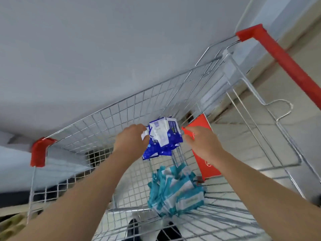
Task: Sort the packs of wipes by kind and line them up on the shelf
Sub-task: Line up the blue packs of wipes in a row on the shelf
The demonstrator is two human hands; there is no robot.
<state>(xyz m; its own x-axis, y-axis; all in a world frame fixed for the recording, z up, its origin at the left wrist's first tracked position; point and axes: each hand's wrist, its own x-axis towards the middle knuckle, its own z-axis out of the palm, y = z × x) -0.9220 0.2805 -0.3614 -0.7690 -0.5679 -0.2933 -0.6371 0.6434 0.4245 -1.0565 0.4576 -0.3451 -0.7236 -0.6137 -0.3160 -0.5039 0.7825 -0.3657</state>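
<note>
A bundle of dark blue packs of wipes (163, 138) is held up over the wire shopping cart (121, 119). My left hand (130, 141) grips the bundle's left side, fingers curled round the packs. The fingertips of my right hand (201, 143) reach the bundle's right edge; I cannot tell whether they grip it. Below, on the cart's floor, lies a heap of several teal-and-white packs of wipes (175, 193). No shelf is clearly in view.
A red plastic panel (206, 157) hangs at the cart's right end, under my right hand. The red cart handle (286, 65) runs along the upper right. A red corner bumper (39, 152) marks the cart's left corner. A pale wall (104, 49) stands behind it. Tiled floor shows through the wires.
</note>
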